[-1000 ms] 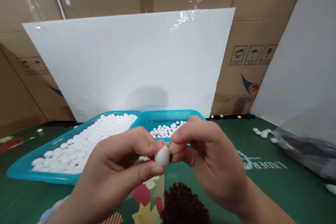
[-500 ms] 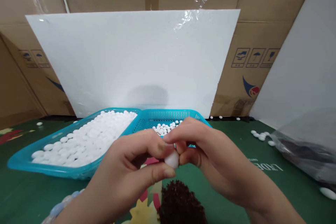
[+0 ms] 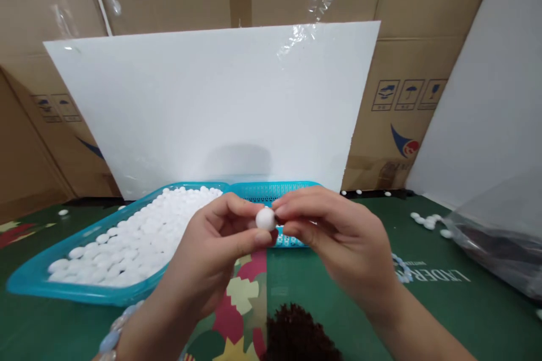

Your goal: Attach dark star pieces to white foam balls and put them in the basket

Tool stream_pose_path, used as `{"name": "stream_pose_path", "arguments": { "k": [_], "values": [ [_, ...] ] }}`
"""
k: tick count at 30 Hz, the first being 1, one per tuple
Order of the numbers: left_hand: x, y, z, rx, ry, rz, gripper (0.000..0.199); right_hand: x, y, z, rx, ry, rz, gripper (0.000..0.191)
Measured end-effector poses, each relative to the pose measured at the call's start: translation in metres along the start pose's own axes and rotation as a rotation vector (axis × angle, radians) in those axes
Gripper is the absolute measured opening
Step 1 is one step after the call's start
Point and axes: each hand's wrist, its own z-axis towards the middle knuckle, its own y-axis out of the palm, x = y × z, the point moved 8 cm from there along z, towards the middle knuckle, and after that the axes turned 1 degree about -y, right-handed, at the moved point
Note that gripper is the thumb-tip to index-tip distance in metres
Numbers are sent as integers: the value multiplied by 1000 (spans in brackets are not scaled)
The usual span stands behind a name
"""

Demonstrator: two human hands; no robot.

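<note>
1. I see the left hand (image 3: 203, 248) raised, its thumb and forefinger pinched on a white ball (image 3: 265, 219).
2. The right hand (image 3: 342, 242) angles in opposite, fingers nearly together beside the ball; I can't tell whether they grip anything.
3. The ball looks smooth and round, held above the worktop (image 3: 330, 299).

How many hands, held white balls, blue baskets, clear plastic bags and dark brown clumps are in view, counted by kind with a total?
Hands: 2
Held white ball: 1
Blue baskets: 2
Clear plastic bag: 1
Dark brown clump: 1
Total: 7
</note>
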Motion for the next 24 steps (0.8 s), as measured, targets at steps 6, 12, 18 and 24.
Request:
{"name": "stream_pose_path", "arguments": {
  "k": [6, 12, 18, 24],
  "values": [
    [-13, 0, 0, -36, -94, -79, 3, 2, -4, 0, 44, -62, -163, 8],
    [-18, -4, 2, 28, -90, -24, 3, 6, -7, 1, 101, -25, -171, 9],
    [-12, -1, 4, 25, 3, -103, 13, 13, -4, -3, 121, 42, -138, 10],
    [-12, 0, 2, 27, 32, -103, 8, 9, 5, -3, 33, -32, -130, 8]
  ]
}}
